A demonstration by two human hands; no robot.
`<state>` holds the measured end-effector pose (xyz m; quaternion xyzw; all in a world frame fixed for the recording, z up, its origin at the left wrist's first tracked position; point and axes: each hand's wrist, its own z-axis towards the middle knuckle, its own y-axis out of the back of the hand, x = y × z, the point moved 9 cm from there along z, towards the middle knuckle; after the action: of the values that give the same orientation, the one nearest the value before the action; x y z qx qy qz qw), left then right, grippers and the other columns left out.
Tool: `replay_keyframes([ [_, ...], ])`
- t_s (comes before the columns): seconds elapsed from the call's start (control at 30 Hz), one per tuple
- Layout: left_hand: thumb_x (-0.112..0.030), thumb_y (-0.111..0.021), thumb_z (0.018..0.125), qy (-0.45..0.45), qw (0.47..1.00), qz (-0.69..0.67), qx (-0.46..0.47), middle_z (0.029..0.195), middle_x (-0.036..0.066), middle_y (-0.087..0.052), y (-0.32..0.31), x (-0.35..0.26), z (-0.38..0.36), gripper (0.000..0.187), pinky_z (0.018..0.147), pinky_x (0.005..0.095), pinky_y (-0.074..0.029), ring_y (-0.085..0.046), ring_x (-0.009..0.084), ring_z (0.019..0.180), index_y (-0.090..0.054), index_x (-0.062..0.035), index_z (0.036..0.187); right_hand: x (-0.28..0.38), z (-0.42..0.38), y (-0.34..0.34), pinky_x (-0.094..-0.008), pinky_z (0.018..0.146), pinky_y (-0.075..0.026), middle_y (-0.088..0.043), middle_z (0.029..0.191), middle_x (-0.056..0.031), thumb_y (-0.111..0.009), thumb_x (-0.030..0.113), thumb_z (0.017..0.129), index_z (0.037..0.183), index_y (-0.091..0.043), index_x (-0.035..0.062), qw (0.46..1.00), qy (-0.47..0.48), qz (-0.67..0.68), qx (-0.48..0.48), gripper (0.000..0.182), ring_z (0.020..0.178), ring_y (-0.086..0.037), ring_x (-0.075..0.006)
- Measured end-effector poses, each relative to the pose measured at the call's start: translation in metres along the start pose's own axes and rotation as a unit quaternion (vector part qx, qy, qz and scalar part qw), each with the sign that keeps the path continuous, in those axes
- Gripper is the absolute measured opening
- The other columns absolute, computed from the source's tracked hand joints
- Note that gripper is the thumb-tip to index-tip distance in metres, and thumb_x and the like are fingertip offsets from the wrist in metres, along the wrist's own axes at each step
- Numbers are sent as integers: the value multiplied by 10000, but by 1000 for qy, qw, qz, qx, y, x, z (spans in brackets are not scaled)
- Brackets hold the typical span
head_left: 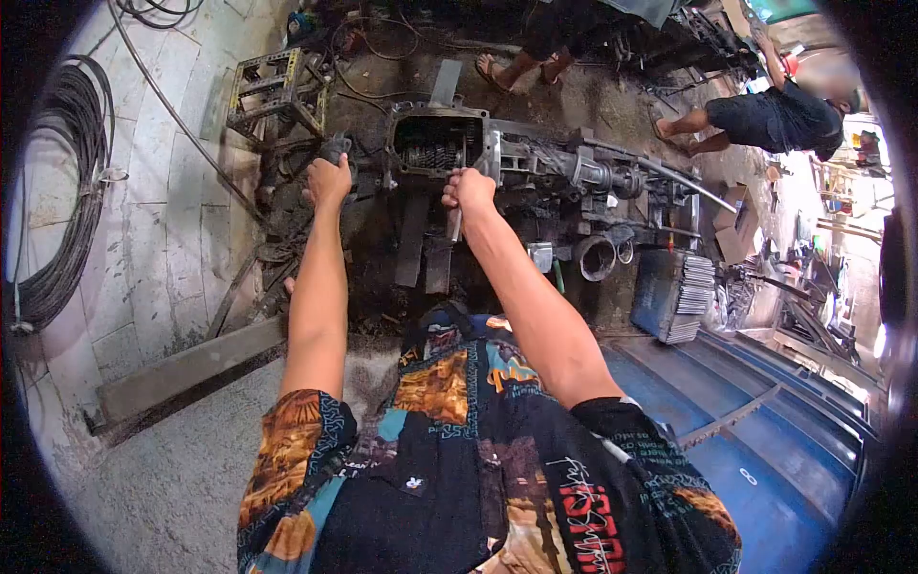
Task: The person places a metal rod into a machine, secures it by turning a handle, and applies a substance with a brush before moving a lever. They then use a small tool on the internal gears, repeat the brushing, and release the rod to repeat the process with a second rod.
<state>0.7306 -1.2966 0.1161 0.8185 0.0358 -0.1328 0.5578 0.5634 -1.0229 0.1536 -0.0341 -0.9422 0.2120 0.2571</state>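
Observation:
A gearbox housing point(390, 143) lies on its side with its top opening facing me, and toothed gears point(435, 156) show inside. My left hand point(328, 182) is closed to the left of the housing, around a dark, greasy metal part point(335, 146) that sticks out above the fist. My right hand point(470, 191) is closed at the near right corner of the opening. A short metal rod point(454, 226) shows below its fingers; its upper end is hidden by the hand.
A yellow metal stand point(263, 91) is at the upper left. Coiled cable point(72, 191) lies against the tiled wall. Shafts and metal parts point(612, 177) extend right. A blue crate point(660, 292) stands at lower right. Two other people, one crouching point(775, 120), are beyond.

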Motion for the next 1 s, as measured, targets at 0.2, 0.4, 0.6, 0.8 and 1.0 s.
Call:
replay_keyframes([
  [0.2,-536,-477,933,4,994,31,103,1380,212,-459,-24,-5,48,682,1033,593,-304,-472,376,1251,-460,21,1326,45,0,34,-373,450,-422,-541,665,-80,-491,183,943,913,-584,31,950,44,-309,28,180,506,-519,-214],
  [0.4,-501,-466,965,-50,989,107,92,829,207,-662,-33,-19,72,626,716,491,-529,-651,359,802,-640,100,937,142,-55,32,-495,830,-517,-671,958,-244,-521,299,937,999,-659,12,546,252,-798,32,325,898,-646,-442],
  [0.6,-501,-441,972,-11,993,54,103,1396,208,-428,2,-21,14,651,1025,597,-323,-464,404,1243,-412,18,1364,176,-51,-14,-466,749,-564,-693,925,-211,-518,232,902,926,-701,33,319,262,-911,22,270,869,-686,-386],
  [0.8,-499,-453,966,-15,998,27,53,1378,217,-426,11,-12,-13,636,1018,610,-320,-487,412,1215,-431,27,1324,164,-37,-51,-442,763,-568,-708,987,-161,-521,175,848,969,-719,56,229,245,-940,63,261,898,-701,-334],
  [1.0,-503,-444,969,-8,997,39,65,1382,222,-413,7,-12,-8,655,1022,616,-313,-467,407,1232,-399,29,1349,166,-26,-65,-436,770,-569,-708,984,-158,-546,168,835,966,-717,67,198,245,-944,101,238,895,-700,-333],
])
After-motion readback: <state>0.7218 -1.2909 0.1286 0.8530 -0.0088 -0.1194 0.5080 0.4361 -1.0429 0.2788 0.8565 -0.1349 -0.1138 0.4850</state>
